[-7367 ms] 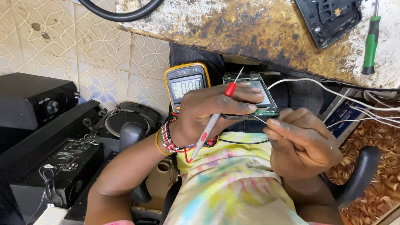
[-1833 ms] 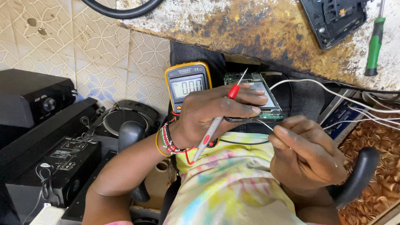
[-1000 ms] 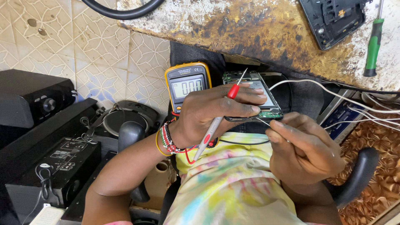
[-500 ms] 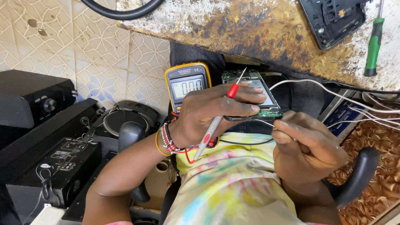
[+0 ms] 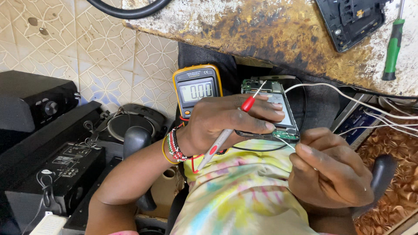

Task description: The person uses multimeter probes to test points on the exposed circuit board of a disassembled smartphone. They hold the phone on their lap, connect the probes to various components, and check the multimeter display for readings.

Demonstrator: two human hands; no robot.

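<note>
Hands work close over the lap: the left hand (image 5: pixel 226 124) grips an opened phone (image 5: pixel 274 111) while pinching a red probe (image 5: pixel 230 128) whose tip touches the bare green board; the right hand (image 5: pixel 331 174) pinches a thin metal pin against the lower edge. Steady tips and a firm hold would keep contact clean. A yellow meter (image 5: pixel 198 89) sits just beside, under the rusty, flaking worktop (image 5: pixel 261 30).

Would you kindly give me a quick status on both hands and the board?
Left hand holds red probe on phone board. Right hand pinches second probe tip at board's near edge. Meter beside board; nothing in the way.
</note>
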